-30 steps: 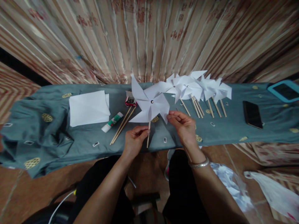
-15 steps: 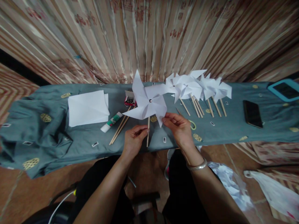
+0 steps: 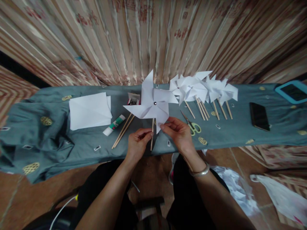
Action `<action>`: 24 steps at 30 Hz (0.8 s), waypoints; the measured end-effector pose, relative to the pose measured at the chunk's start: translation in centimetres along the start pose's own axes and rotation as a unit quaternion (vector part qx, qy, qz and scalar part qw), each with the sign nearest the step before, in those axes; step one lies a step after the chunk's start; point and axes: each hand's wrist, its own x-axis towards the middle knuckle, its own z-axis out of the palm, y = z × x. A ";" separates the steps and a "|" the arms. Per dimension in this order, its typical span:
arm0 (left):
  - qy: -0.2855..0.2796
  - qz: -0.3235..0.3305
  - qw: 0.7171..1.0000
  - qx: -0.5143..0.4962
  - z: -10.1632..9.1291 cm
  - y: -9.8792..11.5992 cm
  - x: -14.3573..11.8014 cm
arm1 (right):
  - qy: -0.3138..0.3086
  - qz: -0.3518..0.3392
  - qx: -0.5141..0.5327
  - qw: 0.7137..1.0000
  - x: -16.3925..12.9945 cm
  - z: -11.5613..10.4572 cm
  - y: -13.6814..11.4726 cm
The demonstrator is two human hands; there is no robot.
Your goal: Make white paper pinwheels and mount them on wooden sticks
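A white paper pinwheel [image 3: 153, 103] on a thin wooden stick stands upright above the table's front edge. My left hand [image 3: 137, 143] pinches the stick low down. With its fingertips, my right hand [image 3: 178, 133] holds the tip of the pinwheel's lowest blade. A silver pin sits at the wheel's centre. Green-handled scissors [image 3: 193, 125] lie just right of my right hand.
Several finished white pinwheels [image 3: 203, 88] lie at the back right. Loose sticks [image 3: 123, 129], a glue stick [image 3: 114, 125], a small box [image 3: 133, 99] and a paper stack [image 3: 90, 110] lie left. A black phone [image 3: 259, 116] and a blue-cased tablet [image 3: 291, 92] rest far right on the grey-green cloth [image 3: 48, 137].
My right hand has moved left and down along the wheel's edge, and the pinwheel has turned clockwise. The scissors, hidden before by my right hand, now show. My left hand stays on the stick.
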 end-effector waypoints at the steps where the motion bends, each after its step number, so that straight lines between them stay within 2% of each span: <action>1: 0.001 -0.002 1.000 -0.003 0.0 0.0 0.0 | -0.001 0.002 -0.003 1.000 0.0 0.0 0.1; 5: -0.008 -0.003 1.000 -0.001 0.2 -0.1 -0.1 | -0.015 -0.007 -0.032 0.999 -0.1 0.2 0.4; 9: -0.014 -0.008 1.000 -0.007 0.3 -0.3 0.0 | -0.036 -0.031 -0.119 0.992 -0.3 0.2 0.6; 14: 0.003 -0.036 0.999 -0.037 0.7 0.3 0.4 | -0.009 -0.085 -0.280 0.956 -0.8 -0.6 0.4; 17: 0.019 -0.046 0.996 -0.069 1.0 0.8 0.9 | -0.047 -0.069 -0.341 0.936 -1.0 -1.1 0.5; 20: 0.030 -0.060 0.993 -0.099 1.6 0.9 1.3 | -0.090 -0.050 -0.355 0.929 -1.2 -1.3 1.0; 24: 0.027 -0.065 0.988 -0.137 2.4 0.9 1.5 | -0.091 -0.060 -0.344 0.932 -1.3 -1.5 1.7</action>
